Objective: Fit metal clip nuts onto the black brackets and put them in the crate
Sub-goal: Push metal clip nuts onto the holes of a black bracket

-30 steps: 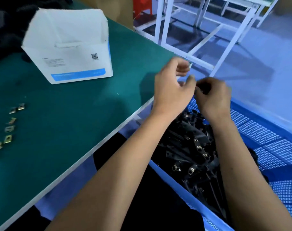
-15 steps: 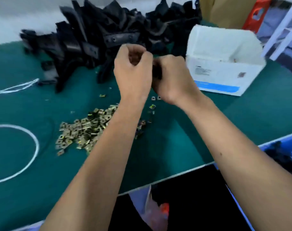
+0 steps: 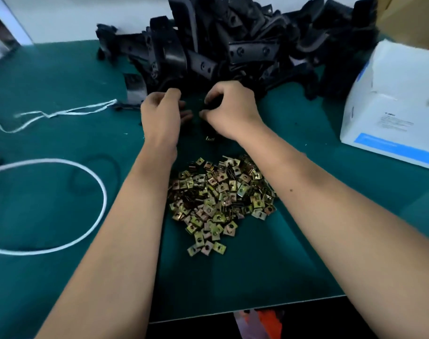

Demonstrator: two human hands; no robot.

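Note:
A heap of black brackets (image 3: 233,45) lies along the back of the green mat (image 3: 61,216). Closer to me is a pile of brass-coloured clip nuts (image 3: 216,199). Both my hands hover just in front of the bracket heap, close together. My right hand (image 3: 235,111) curls its fingers round a black bracket (image 3: 208,129), which carries a clip nut (image 3: 209,138) at its lower end. My left hand (image 3: 162,116) has curled fingers reaching toward that bracket; whatever it holds is hidden. The crate is out of view.
A white box with a blue stripe (image 3: 392,113) stands at the right. A white cord loop (image 3: 103,192) and a thin white string (image 3: 61,113) lie on the left. The mat's front edge (image 3: 245,309) is near me.
My view swung from the blue crate on the right back to the table. My hands moved from over the crate to the front of the bracket heap and have drawn slightly apart.

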